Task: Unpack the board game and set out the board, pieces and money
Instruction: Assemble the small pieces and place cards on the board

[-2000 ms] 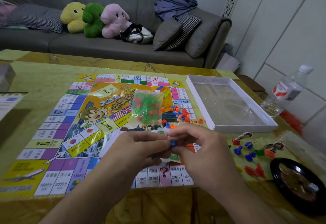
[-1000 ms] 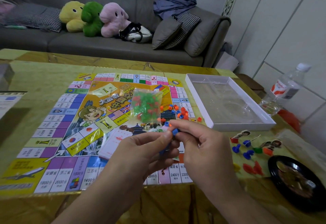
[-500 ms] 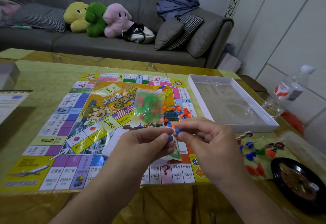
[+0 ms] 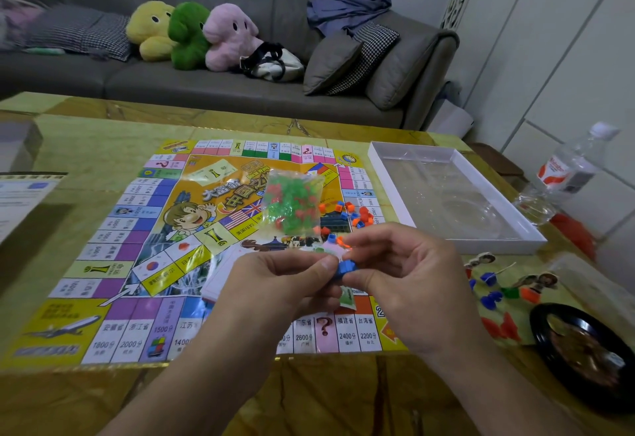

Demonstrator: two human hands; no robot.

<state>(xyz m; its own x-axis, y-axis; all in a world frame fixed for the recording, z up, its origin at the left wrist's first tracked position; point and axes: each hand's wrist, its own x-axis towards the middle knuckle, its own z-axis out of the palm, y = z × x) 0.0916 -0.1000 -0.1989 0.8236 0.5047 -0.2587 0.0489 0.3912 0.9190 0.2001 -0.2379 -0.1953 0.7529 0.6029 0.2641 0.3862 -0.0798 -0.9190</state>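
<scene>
Board (image 4: 113, 264) lies flat on the bench (image 4: 86, 147). Above its near edge, left hand (image 4: 285, 284) and right hand (image 4: 409, 284) together pinch a small blue piece (image 4: 344, 268); loose pieces (image 4: 357, 215) lie beyond.

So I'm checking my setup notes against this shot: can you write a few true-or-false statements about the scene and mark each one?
1. The colourful paper game board lies unfolded on the table. True.
2. The sealed clear bag of green and red pieces sits inside the white box tray. False: it lies on the board.
3. Both hands pinch a small blue plastic piece. True: left hand, right hand.
4. The white box tray holds orange cubes. False: loose orange and blue cubes lie on the board.
</scene>
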